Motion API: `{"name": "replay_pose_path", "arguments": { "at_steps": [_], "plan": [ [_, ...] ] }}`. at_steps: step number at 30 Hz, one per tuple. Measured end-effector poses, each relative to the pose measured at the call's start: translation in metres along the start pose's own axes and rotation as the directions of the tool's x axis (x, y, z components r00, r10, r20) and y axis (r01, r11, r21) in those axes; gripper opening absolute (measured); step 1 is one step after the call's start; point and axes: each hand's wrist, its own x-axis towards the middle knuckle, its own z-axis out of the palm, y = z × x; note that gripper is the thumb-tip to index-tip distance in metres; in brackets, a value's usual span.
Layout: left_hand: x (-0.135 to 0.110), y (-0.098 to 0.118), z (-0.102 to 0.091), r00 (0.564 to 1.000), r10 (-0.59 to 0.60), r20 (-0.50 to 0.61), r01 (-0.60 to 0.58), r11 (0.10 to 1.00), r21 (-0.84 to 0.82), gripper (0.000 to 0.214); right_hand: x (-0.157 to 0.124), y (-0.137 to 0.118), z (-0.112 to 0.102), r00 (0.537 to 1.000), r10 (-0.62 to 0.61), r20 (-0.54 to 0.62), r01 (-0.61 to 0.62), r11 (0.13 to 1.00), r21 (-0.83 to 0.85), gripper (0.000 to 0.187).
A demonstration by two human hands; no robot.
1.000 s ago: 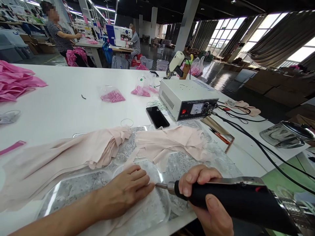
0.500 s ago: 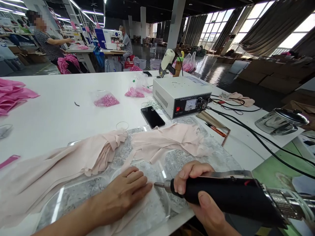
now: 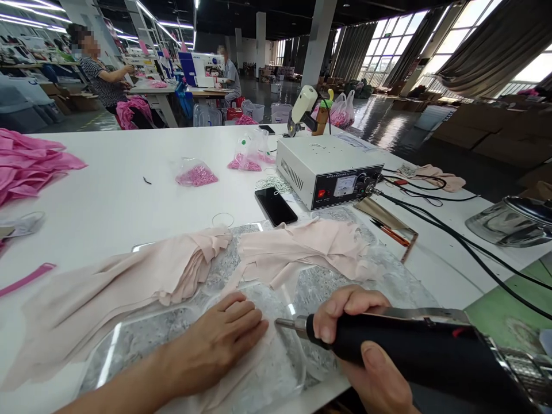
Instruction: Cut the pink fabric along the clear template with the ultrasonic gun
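Observation:
My left hand [image 3: 219, 342] lies flat, fingers together, pressing a pale pink fabric piece [image 3: 245, 368] onto a clear plastic template [image 3: 276, 374] over a scratched glass plate [image 3: 142, 339]. My right hand [image 3: 357, 351] grips a black handheld cutting tool [image 3: 414, 351]; its metal tip [image 3: 287, 325] points left and sits just off my left fingertips. Two heaps of the same pale pink fabric lie behind, one at left [image 3: 129, 282], one at centre [image 3: 302, 250].
A white control box [image 3: 328, 169] with a cable stands behind, next to a black phone [image 3: 276, 206]. Bags of pink beads [image 3: 196, 173], pink cloth [image 3: 26, 164], a metal lid [image 3: 513, 221] and a mirror strip [image 3: 390, 221] lie around. Two people work at far tables.
Both hands and the tool stay together at the template. The view has shifted a little; the tool tip remains at my left fingertips.

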Motion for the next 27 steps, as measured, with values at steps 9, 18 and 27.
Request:
{"name": "replay_pose_path", "arguments": {
  "at_steps": [9, 18, 27],
  "plan": [
    [-0.001, 0.002, 0.001, 0.999, 0.008, -0.042, -0.006, 1.000, 0.029, 0.027, 0.004, 0.008, 0.005, 0.999, -0.002, 0.040, 0.003, 1.000, -0.030, 0.016],
    [-0.003, 0.001, 0.002, 0.999, 0.006, -0.039, -0.005, 1.000, 0.015, 0.029, 0.001, 0.013, 0.003, 0.997, -0.034, 0.066, 0.038, 0.998, -0.049, 0.013],
    [-0.002, 0.003, 0.001, 0.995, -0.011, -0.101, 0.012, 1.000, 0.015, 0.026, -0.002, -0.001, 0.004, 0.999, -0.017, 0.036, 0.019, 0.999, -0.034, 0.015]
  ]
}}
